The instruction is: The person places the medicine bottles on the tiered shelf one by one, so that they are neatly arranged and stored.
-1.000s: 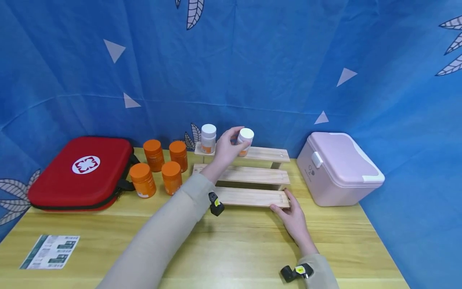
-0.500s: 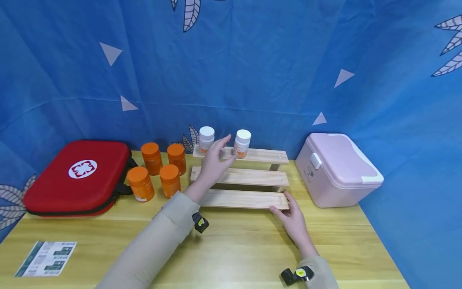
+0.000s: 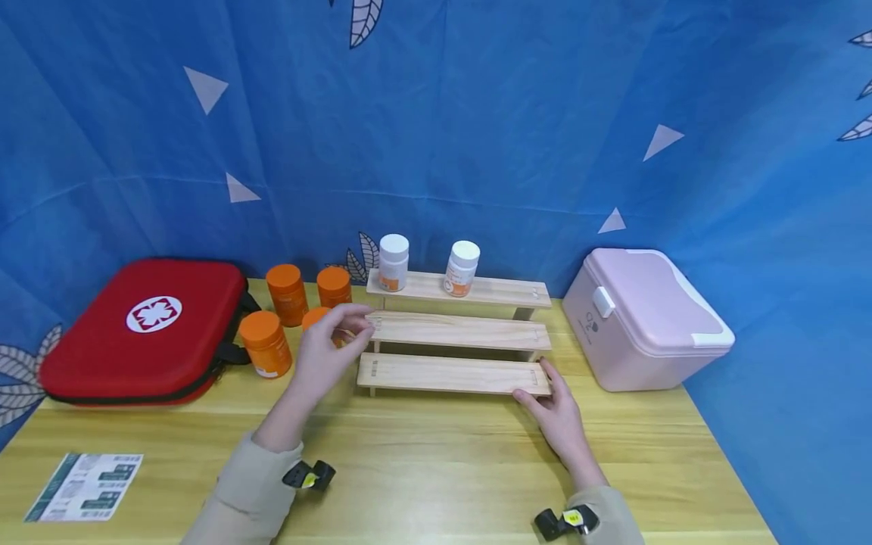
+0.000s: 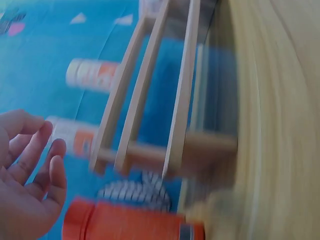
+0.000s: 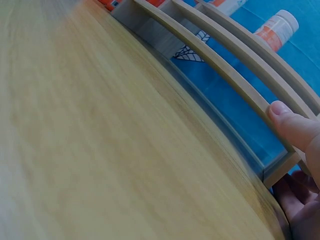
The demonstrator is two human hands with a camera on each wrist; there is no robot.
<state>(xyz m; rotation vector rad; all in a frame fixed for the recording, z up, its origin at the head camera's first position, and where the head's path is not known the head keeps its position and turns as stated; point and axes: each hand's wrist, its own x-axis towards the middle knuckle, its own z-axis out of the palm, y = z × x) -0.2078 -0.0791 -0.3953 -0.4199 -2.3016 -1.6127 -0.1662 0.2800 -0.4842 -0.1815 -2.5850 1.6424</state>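
Observation:
A three-tier wooden rack stands on the table with two white pill bottles upright on its top tier. My right hand grips the right end of the bottom tier; in the right wrist view its thumb lies on the board's front edge. My left hand is in the air just left of the rack, in front of several orange bottles with orange caps, partly hiding one. Nothing is between its loosely bent fingers in the left wrist view, where an orange bottle lies nearby.
A red first-aid case lies at the left, with its black strap beside the orange bottles. A pink lidded box stands right of the rack. A printed card lies at the front left. A blue cloth hangs behind.
My left hand has let go of the right white bottle on the top tier and moved left and down toward the orange bottles. My right hand stays on the rack.

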